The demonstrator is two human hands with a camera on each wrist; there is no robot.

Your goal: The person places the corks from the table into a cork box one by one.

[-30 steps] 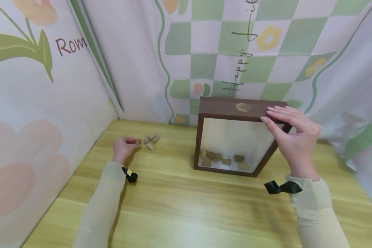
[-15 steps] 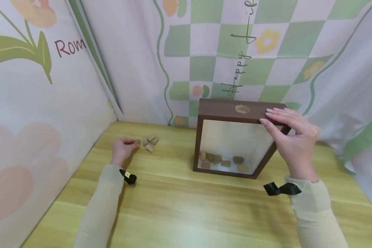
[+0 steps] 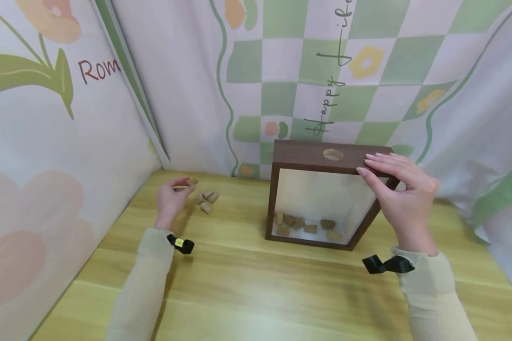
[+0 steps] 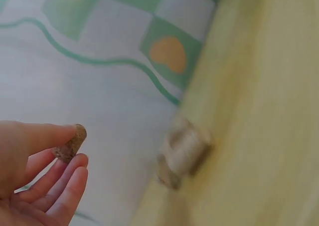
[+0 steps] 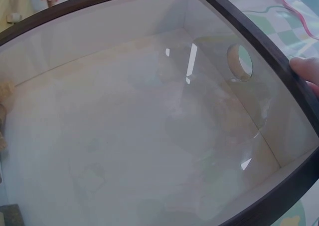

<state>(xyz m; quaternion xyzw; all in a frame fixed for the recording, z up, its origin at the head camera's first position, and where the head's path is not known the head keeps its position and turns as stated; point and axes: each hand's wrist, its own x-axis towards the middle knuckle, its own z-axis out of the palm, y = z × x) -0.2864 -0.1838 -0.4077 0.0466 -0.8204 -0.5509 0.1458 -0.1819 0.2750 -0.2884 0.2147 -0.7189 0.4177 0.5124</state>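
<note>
My left hand pinches a brown cork between thumb and fingertips, raised a little over the table. Just beside it, several loose corks lie close together on the wood. My right hand rests on the top right corner of an upright dark-brown shadow box, fingers along the top and thumb at the front edge. The box has a clear front and a round hole in its top. Several corks lie inside along its bottom.
The box stands toward the back of a wooden table. Behind it hangs a green-and-white checked curtain. A white flower-print cloth borders the table on the left. Black wrist cameras sit on both sleeves.
My left hand has lifted off the table with the cork, which was down beside the other corks before. The right hand stays on the box; the head view has shifted slightly.
</note>
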